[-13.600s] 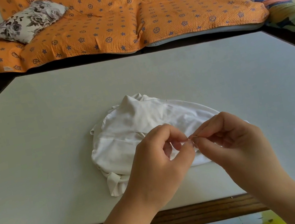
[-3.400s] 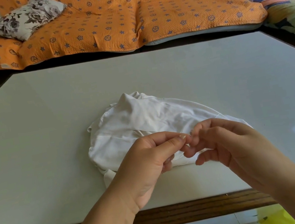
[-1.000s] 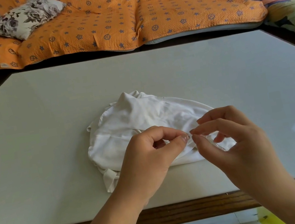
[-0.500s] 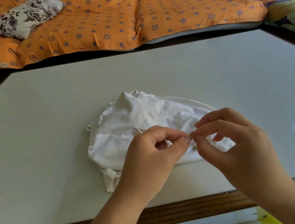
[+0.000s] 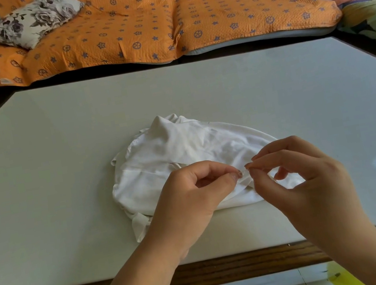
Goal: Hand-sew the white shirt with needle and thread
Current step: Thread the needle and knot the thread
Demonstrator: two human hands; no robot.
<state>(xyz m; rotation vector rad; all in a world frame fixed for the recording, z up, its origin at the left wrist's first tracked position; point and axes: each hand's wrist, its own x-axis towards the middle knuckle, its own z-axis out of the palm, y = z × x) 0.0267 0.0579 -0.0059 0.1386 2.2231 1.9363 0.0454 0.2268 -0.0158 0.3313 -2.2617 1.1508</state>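
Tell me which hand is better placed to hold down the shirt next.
Left, probably. The left hand hovers over the middle of the shirt; the right hand is over its right end. Both pinch a pale sliver, likely the needle, between them.

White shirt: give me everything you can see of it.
The white shirt is a soft, thin-looking fabric, crumpled into a rounded heap with a peak at its far side and a strip trailing off its near-left edge. It lies on the pale table, near the front. The left hand and right hand cover its near edge, pinching what looks like the needle between them; contact with the cloth can't be told.
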